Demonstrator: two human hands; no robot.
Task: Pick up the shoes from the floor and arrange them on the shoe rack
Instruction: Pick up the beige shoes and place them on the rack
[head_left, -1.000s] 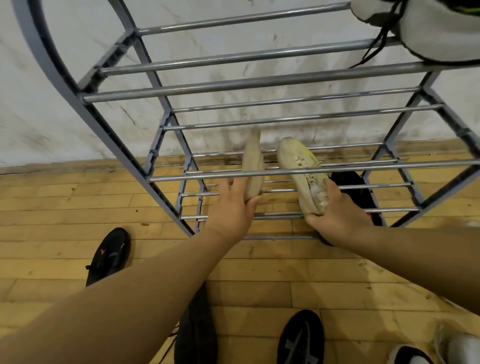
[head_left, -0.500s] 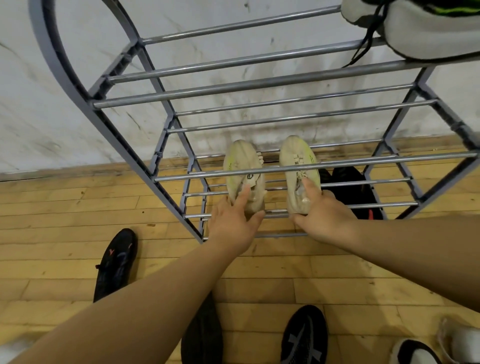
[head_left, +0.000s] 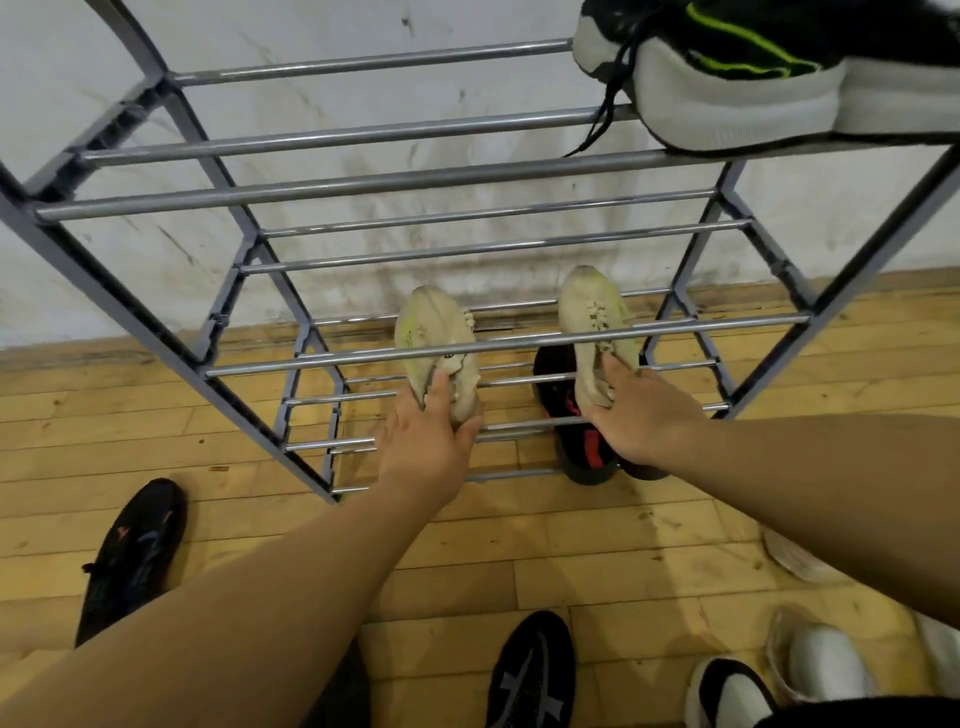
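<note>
Head view: 1 grey metal shoe rack (head_left: 363, 183), several tiers of rails, against a stained white wall, on a wooden plank floor (head_left: 571, 561). Top tier, right end: 1 black-and-green trainer (head_left: 727, 93), white sole. Lowest tier, right half: 1 black-and-red pair (head_left: 582, 447). Tier above it: 2 beige sneakers, toes to the wall, a gap between them. Left beige sneaker (head_left: 434, 332) leans slightly; right beige sneaker (head_left: 587, 312) lies over the black-and-red pair. Left hand (head_left: 426, 452) is clamped round the left beige sneaker's heel; right hand (head_left: 644, 421) grips the right beige sneaker's heel, 1 finger at the collar. Unracked: left black shoe (head_left: 135, 556), centre black shoe (head_left: 530, 675), white shoes (head_left: 826, 670). Step judged: seating the beige pair, nearly done. Next move calls for flat soles across the rails, both heels released, hands drawn out beneath the upper rail, then a floor shoe.
</note>
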